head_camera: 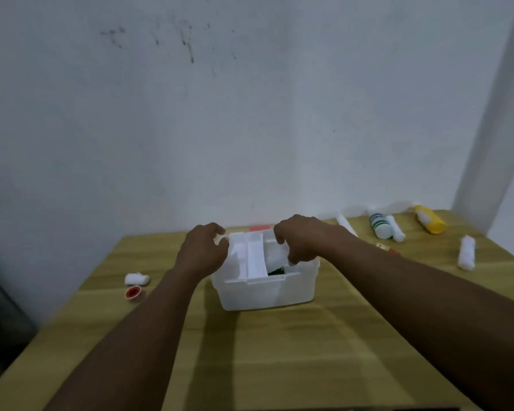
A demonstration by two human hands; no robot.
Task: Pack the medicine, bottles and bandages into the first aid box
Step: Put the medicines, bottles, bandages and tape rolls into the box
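A white translucent first aid box (pixel 258 295) stands in the middle of the wooden table. A white inner tray (pixel 254 259) with a central handle sits in its top. My left hand (pixel 202 252) grips the tray's left edge. My right hand (pixel 300 241) grips its right side. Something dark green shows inside the box below the tray. To the right lie a white bottle with a green label (pixel 379 225), a yellow bottle (pixel 429 218) and white bandage rolls (pixel 466 252), (pixel 395 228).
A small white roll (pixel 136 278) and a red-centred cap (pixel 133 292) lie left of the box. A white tube (pixel 346 223) lies behind my right wrist. The table (pixel 279 351) meets a white wall at the back; a dark object stands off its left edge.
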